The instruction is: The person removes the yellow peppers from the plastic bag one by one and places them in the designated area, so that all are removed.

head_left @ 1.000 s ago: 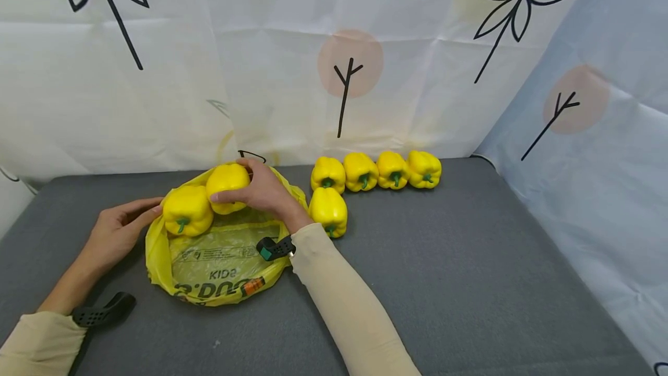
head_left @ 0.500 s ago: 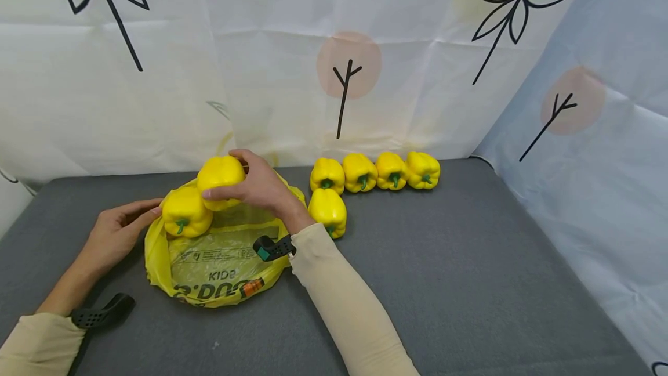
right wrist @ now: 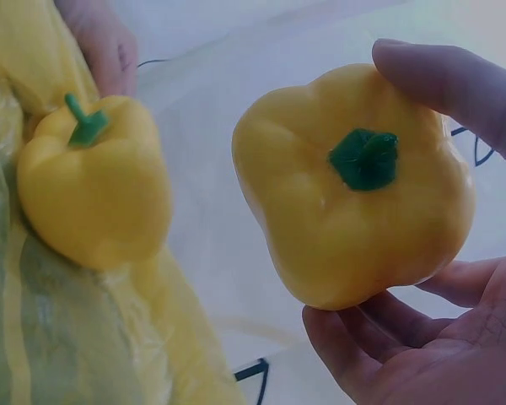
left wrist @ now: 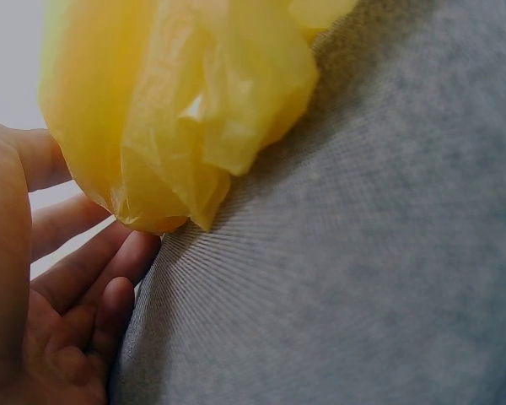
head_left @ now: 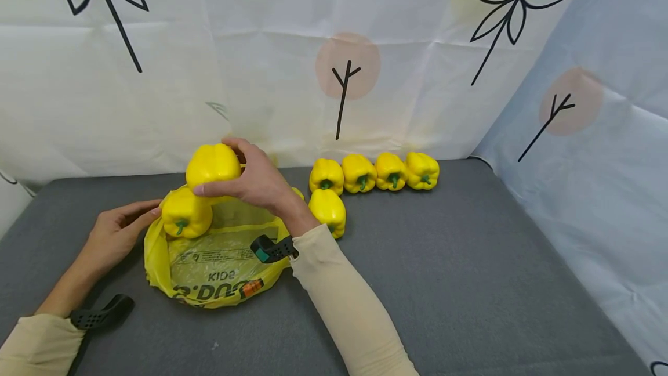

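My right hand (head_left: 258, 181) grips a yellow bell pepper (head_left: 213, 162) above the far left part of a yellow plastic bag (head_left: 221, 283). Up close in the right wrist view, thumb and fingers wrap the sides of this pepper (right wrist: 308, 211), its green stem facing the camera. A second bell pepper (head_left: 185, 213) sits at the bag's left side, stem toward the front. At that same side my left hand (head_left: 115, 234) pinches the bag's edge. The left wrist view has the fingers against the crumpled bag (left wrist: 177, 110), the fingertips partly hidden behind it.
Several more yellow bell peppers (head_left: 359, 173) stand in a row along the back of the grey table (head_left: 449, 283). Another pepper (head_left: 329, 212) stands before the row's left end, close to the bag. A patterned white sheet (head_left: 271, 74) hangs behind the table.
My right hand has raised the bell pepper and carried it up and left, away from the bag's back rim. The left hand and the other peppers have kept their places.
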The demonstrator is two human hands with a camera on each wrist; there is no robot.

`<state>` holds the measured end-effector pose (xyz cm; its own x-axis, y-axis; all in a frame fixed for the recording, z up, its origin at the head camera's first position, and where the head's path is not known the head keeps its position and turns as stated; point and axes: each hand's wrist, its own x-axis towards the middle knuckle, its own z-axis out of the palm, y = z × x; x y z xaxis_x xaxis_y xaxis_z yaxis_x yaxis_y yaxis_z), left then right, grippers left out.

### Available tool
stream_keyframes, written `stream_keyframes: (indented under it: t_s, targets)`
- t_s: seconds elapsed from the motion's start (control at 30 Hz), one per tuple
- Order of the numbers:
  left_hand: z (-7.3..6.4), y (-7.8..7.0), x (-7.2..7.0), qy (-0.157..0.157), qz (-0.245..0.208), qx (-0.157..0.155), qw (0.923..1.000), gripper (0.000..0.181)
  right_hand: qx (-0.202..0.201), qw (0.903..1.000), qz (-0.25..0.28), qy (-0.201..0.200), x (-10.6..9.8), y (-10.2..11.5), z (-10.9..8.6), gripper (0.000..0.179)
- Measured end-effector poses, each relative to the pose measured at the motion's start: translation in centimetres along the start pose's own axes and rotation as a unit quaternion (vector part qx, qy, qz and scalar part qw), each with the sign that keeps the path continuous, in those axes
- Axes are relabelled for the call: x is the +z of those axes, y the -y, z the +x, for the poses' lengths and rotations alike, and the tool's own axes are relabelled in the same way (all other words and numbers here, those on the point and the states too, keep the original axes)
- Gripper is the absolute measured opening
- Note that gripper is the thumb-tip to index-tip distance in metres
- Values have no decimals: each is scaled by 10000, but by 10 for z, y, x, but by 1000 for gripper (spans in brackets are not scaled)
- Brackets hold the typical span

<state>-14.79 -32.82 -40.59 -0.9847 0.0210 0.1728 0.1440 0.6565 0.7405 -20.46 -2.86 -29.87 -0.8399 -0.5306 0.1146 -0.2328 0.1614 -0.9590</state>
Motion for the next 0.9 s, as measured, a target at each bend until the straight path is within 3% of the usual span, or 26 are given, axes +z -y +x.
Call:
stream_keyframes:
  t_s: [0.43, 0.9]
  targets:
    - [0, -1, -1, 28, 104, -22, 9999, 51, -338, 9993, 134, 118, 1, 22, -14, 89]
    - [0, 0, -1, 35, 120, 21, 9999, 51, -472, 9986, -64, 215, -5, 29, -26, 90]
